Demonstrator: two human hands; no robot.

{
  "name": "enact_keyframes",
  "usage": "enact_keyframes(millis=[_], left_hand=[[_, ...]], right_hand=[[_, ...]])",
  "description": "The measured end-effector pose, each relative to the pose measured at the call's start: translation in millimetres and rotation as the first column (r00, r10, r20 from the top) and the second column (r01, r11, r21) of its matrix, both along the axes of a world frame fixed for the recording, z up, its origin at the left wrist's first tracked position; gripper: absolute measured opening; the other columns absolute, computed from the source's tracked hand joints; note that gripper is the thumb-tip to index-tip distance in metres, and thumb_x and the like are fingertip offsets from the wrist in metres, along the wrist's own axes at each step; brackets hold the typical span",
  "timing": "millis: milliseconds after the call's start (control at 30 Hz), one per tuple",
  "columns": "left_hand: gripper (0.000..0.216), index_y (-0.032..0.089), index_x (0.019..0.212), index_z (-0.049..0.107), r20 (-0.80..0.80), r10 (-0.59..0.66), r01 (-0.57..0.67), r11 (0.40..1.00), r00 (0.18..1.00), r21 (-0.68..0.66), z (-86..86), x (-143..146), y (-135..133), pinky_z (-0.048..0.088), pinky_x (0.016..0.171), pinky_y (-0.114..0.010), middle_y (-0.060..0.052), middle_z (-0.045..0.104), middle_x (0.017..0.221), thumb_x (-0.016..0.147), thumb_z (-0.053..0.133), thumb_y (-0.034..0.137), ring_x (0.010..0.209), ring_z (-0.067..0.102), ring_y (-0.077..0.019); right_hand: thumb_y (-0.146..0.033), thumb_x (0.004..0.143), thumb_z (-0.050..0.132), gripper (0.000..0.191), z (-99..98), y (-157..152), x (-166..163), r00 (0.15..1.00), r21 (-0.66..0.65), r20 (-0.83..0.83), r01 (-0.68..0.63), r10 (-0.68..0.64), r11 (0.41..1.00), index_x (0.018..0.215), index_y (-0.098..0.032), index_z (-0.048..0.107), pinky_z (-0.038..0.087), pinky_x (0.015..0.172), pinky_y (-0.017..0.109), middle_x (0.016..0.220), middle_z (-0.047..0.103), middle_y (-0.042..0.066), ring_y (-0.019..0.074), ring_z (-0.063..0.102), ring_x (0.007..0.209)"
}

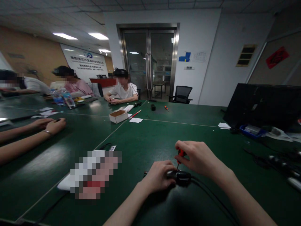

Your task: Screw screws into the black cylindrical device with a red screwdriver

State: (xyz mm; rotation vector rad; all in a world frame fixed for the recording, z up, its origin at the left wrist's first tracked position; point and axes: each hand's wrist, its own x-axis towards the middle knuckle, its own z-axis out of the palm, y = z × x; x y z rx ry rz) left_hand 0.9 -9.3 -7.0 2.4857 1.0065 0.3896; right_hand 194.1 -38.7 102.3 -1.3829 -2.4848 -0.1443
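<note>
At 9 o'clock from the middle of the view, over the green worktop (127, 144), a co-worker's hands (53, 126), with a bracelet (48, 132) round a wrist. Slightly higher, between 9 and 10 o'clock, 2 water bottles (68, 99). At 8 o'clock, a flat white object (88, 172), pixelated over most of its top, hard to identify. At 9 o'clock again, nearer the middle, an open box (118, 118); beyond it, towards 10 o'clock, a seated person (127, 91) in a white shirt. Just beside the box, a red stick (135, 114). Close to the middle, a black block (153, 107). At 6 o'clock, fingers closed: gripping with the left hand (157, 175) a black device (183, 178), on the worktop at 5 o'clock. Between 4 and 5 o'clock, directly above the device, a red screwdriver (181, 152), shaft downward, contact at the tip too small to tell. At 4 o'clock, pinching the screwdriver's handle with the right hand (196, 153). At 3 o'clock, a black monitor (261, 106), with a blue tray (245, 131) just below.
</note>
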Motion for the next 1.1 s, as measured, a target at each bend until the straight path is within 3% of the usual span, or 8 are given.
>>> enact_keyframes(millis=[133,333,567,700,867,1100], left_hand=[[0.026,0.023,0.107,0.078,0.000,0.007,-0.007,1.000,1.000,-0.003,1.9,0.8,-0.5,0.052,0.086,-0.029,-0.004,0.073,0.111,0.081,0.081,0.025,0.095,0.069,-0.0222],[0.020,0.023,0.105,0.078,-0.001,0.010,-0.010,1.000,1.000,0.005,5.9,1.6,-2.2,0.051,0.084,-0.028,-0.004,0.074,0.111,0.086,0.076,0.029,0.095,0.069,-0.0223],[0.020,0.023,0.107,0.078,0.019,-0.001,0.000,1.000,1.000,0.021,4.6,1.3,-2.2,0.052,0.085,-0.029,-0.005,0.074,0.111,0.090,0.071,0.030,0.096,0.069,-0.0229],[0.019,0.023,0.107,0.079,0.023,-0.004,0.004,1.000,1.000,0.015,6.2,1.4,-2.8,0.052,0.083,-0.028,-0.005,0.074,0.109,0.094,0.066,0.030,0.095,0.069,-0.0220],[0.021,0.023,0.110,0.078,0.035,-0.019,0.019,1.000,0.999,0.020,6.0,1.7,-2.8,0.051,0.085,-0.029,-0.005,0.074,0.112,0.094,0.065,0.027,0.098,0.069,-0.0227],[0.019,0.024,0.103,0.080,0.046,-0.025,0.025,1.000,0.999,0.002,5.2,1.2,-1.1,0.052,0.086,-0.028,-0.005,0.074,0.112,0.094,0.063,0.023,0.099,0.069,-0.0225]], right_hand=[[-0.014,0.085,0.069,0.025,3.4,-2.2,3.0,0.996,-0.063,-0.083,-0.049,0.043,0.997,0.107,-0.022,0.059,0.038,0.064,0.027,0.090,0.072,0.003,0.0192,0.067,0.079],[-0.007,0.082,0.065,0.027,8.9,-8.2,5.4,0.987,-0.130,-0.130,-0.112,0.095,0.985,0.105,-0.021,0.059,0.040,0.067,0.027,0.095,0.070,0.003,0.0176,0.065,0.081],[-0.035,0.092,0.070,0.015,2.1,-5.6,2.3,1.000,0.023,-0.010,0.001,-0.001,1.000,0.096,-0.022,0.062,0.028,0.057,0.028,0.083,0.069,0.002,0.0185,0.063,0.068],[-0.026,0.093,0.066,0.009,0.9,-2.8,1.2,1.000,0.003,-0.020,0.002,-0.002,1.000,0.099,-0.022,0.061,0.029,0.059,0.027,0.082,0.070,0.002,0.0179,0.064,0.070],[-0.015,0.083,0.066,0.026,7.3,-7.9,4.3,0.989,-0.081,-0.122,-0.097,0.086,0.992,0.107,-0.020,0.058,0.035,0.064,0.026,0.092,0.069,0.003,0.0172,0.063,0.078],[-0.032,0.092,0.067,0.013,6.8,-8.0,3.0,0.998,-0.058,-0.060,-0.035,0.032,0.998,0.095,-0.022,0.061,0.030,0.061,0.028,0.084,0.070,0.002,0.0184,0.063,0.071]])
